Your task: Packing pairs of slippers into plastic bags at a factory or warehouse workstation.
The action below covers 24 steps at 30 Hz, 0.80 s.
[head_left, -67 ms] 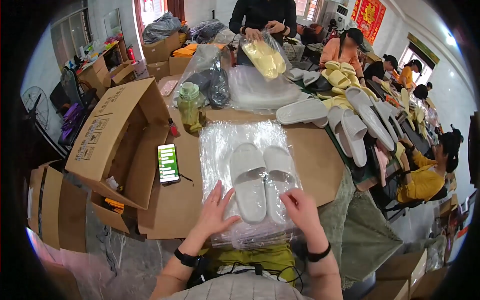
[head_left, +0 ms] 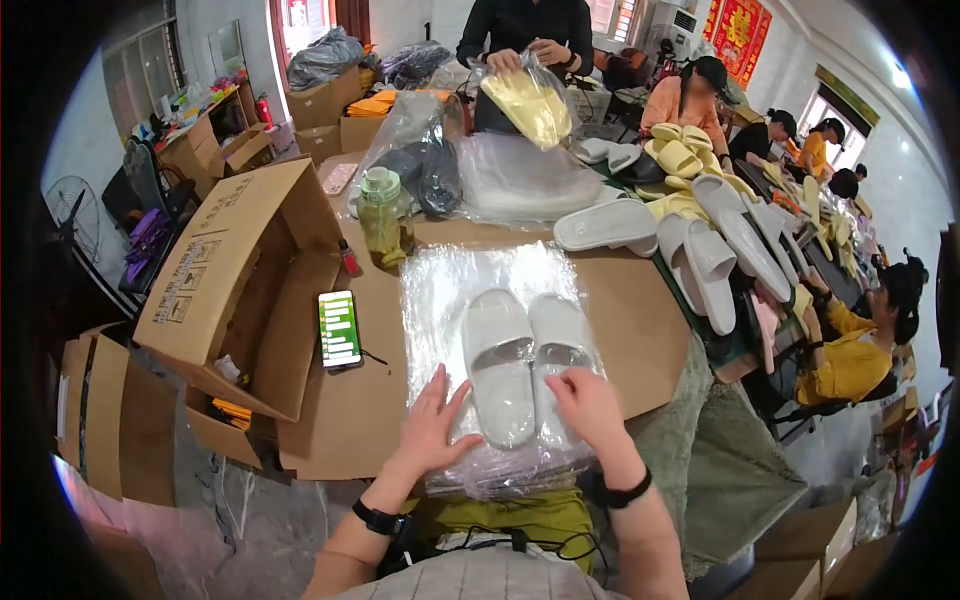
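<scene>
Cardboard-covered table [head_left: 640, 330] under the work, extending ahead of and to both sides of the fingers. Large open carton [head_left: 235, 280] well off to the left of the left fingers; phone [head_left: 339, 329] with lit green screen lying between carton and plastic. Green-capped bottle [head_left: 383, 215] farther ahead, to the left.

Stack of clear plastic bags [head_left: 490, 370] spread flat directly beneath both hands, near edge sagging over the table edge. Pair of white slippers [head_left: 525, 355] lying side by side on the plastic, just ahead of and between the fingertips. Long axis of each slipper running away from the body, heels toward the fingers, toes away.

Left hand [head_left: 432, 425] flat on the plastic, fingers spread apart, tips just beside the heel of the left slipper, clamped on nothing. Right hand [head_left: 590, 405] over the heel of the right slipper, fingers together and bent downward, touching slipper or film. Right hand judged nearer to the pair.

Not determinable: whether the slippers sit inside the top bag or on it; whether the right fingertips pinch the film, as the back of the hand covers them. Bag opening not made out amid glare.

Loose white and yellow slippers [head_left: 700, 250] piled beyond, to the right. Another person's hands [head_left: 530, 55] holding a bagged yellow pair across the table.
</scene>
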Motion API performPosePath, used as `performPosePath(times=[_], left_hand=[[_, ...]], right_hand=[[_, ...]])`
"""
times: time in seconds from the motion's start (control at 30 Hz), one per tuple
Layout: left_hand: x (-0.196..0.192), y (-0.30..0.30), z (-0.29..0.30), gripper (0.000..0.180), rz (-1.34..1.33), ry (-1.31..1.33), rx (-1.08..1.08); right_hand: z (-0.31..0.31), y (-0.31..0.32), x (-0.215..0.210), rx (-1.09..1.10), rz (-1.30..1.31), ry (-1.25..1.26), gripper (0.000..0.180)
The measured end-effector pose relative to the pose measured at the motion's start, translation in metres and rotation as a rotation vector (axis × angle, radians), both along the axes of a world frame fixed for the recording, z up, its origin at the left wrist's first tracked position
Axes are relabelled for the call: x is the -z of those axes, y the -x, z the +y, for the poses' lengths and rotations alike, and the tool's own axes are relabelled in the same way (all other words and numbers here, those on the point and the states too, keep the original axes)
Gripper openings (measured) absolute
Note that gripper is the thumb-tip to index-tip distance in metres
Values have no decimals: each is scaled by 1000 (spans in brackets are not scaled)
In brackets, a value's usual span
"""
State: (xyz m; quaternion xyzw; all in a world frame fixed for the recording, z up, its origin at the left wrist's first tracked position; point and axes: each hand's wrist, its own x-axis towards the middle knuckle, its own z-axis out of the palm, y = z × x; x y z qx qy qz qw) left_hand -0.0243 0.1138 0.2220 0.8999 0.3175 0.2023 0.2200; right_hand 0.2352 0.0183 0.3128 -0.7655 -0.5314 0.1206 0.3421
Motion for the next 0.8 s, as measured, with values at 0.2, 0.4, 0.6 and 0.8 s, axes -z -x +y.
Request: performPosePath(times=[0.2,0.4,0.6,0.8], left_hand=[[10,1,1,89,-7,-86,25],[12,-2,1,94,28,-99,-15],[14,-3,3,102,-2,-144,19],[3,-2,1,105,91,-63,-7]], right_hand=[[60,16,62,135,-371,212,61],[72,9,83,133,-378,70,46],[74,13,84,209,-383,62,42],[87,12,73,185,-347,72,40]])
